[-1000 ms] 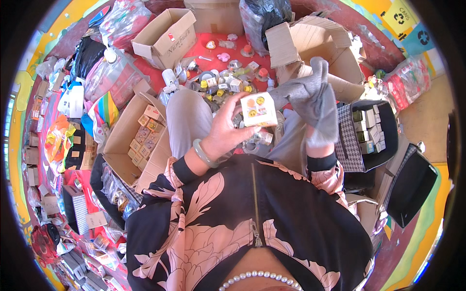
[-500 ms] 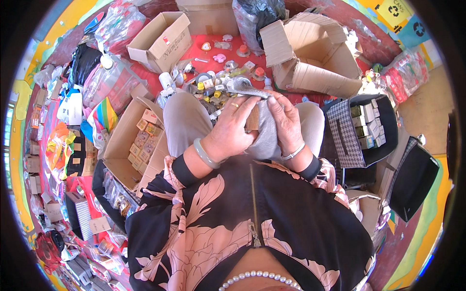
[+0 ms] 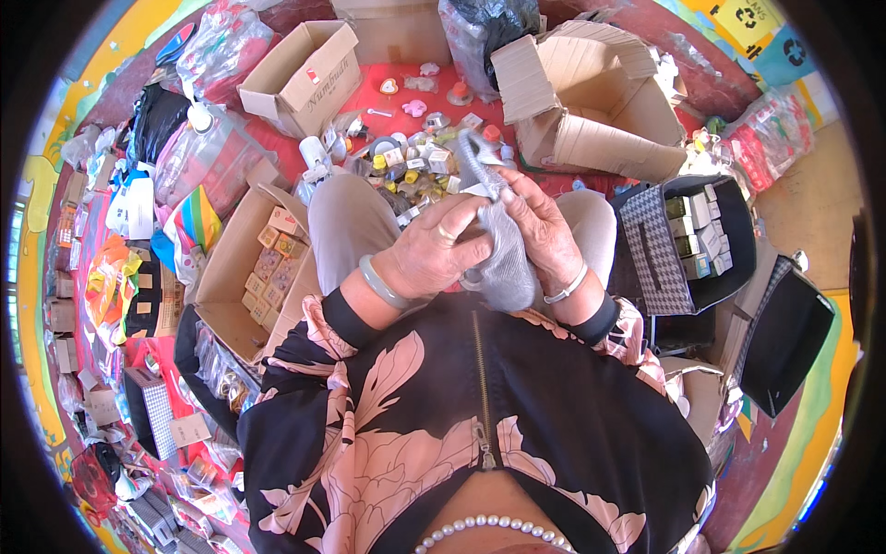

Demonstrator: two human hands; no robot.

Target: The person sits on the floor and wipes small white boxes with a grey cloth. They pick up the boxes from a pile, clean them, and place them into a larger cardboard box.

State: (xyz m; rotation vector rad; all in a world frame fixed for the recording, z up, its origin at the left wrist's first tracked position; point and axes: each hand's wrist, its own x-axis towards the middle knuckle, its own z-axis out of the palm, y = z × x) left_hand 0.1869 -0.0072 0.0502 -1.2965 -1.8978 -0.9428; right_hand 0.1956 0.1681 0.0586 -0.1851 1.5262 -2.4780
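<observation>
My left hand (image 3: 441, 251) and my right hand (image 3: 540, 231) are pressed together over my lap, both closed around a grey cloth (image 3: 506, 263). The cloth wraps a small box, which is hidden now inside the folds. A grey-green bangle sits on my left wrist and a thin silver one on my right. Just beyond my hands lies a heap of small boxes and bottles (image 3: 411, 166) on a red mat (image 3: 388, 97).
An open cardboard box of small packets (image 3: 242, 277) stands at my left knee. More open cartons (image 3: 305, 74) (image 3: 591, 102) are at the back. A black checked bag with boxes (image 3: 688, 235) is on the right. Bags and packets crowd the left side.
A second ago my left hand held up a small yellow-printed box with the cloth lifted beside it. Both hands have since dropped to my lap and the cloth covers the box.
</observation>
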